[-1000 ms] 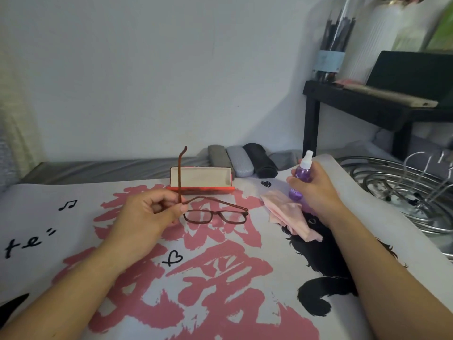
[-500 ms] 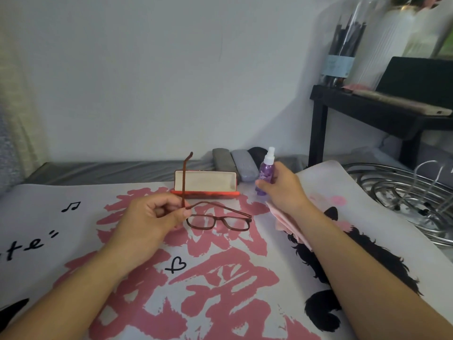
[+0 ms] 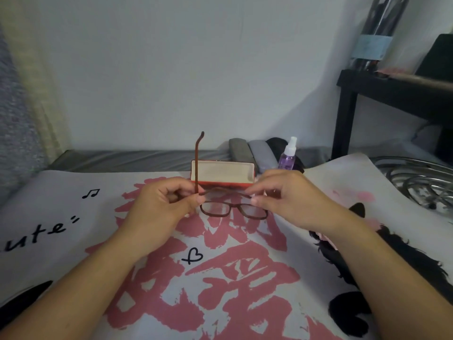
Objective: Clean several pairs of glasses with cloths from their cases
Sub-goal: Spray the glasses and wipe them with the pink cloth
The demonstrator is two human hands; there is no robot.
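Holding brown-framed glasses (image 3: pixel 232 208) above the printed mat (image 3: pixel 73 204), just in front of the open red case (image 3: pixel 221 174). Frame's long axis ran left to right between both hands, lenses hanging downward. One temple stood upright beside the left hand (image 3: pixel 161 207); the other lay folded across the top toward the right hand (image 3: pixel 289 200). Left hand pinched the frame at its hinge corner, thumb against curled fingers. Right hand pinched the opposite end, fingers curled. Spray bottle (image 3: pixel 288 154) stood behind the right hand, beside the closed cases (image 3: pixel 255 153). Pink cloth mostly hidden under right forearm; position uncertain.
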